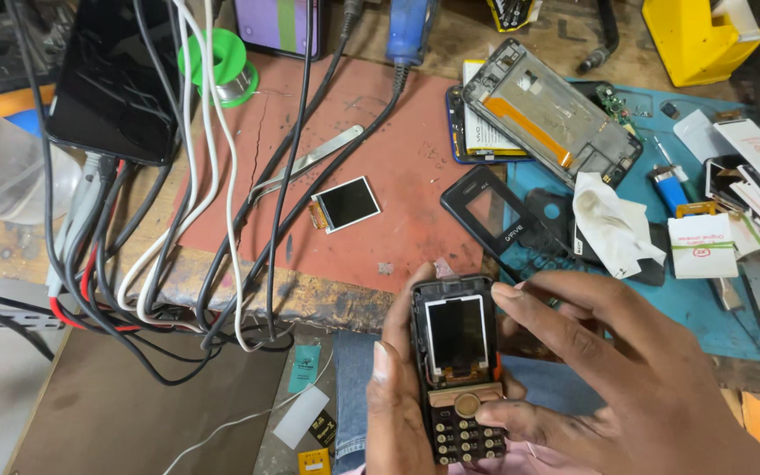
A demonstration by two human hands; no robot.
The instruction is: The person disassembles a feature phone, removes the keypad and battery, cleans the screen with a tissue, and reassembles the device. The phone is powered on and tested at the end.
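My left hand (395, 387) grips a small keypad phone (459, 369) from its left side, thumb along the edge. The phone has no front cover, so its small display sits exposed in a white frame above a gold and black keypad. My right hand (626, 387) rests against the phone's right side, index finger near the display's top right corner and a lower finger touching the keypad area. A loose small display (346, 204) lies on the red mat (398, 132). The phone's black front frame (494, 222) lies on the bench just above my hands.
Metal tweezers (314, 158) lie on the mat. A bundle of cables (178, 220) hangs over the bench's left edge beside a cracked smartphone (114, 79) and a green solder spool (219, 66). An opened smartphone chassis (551, 110), crumpled tissue (613, 224) and small parts cover the blue mat (688, 299).
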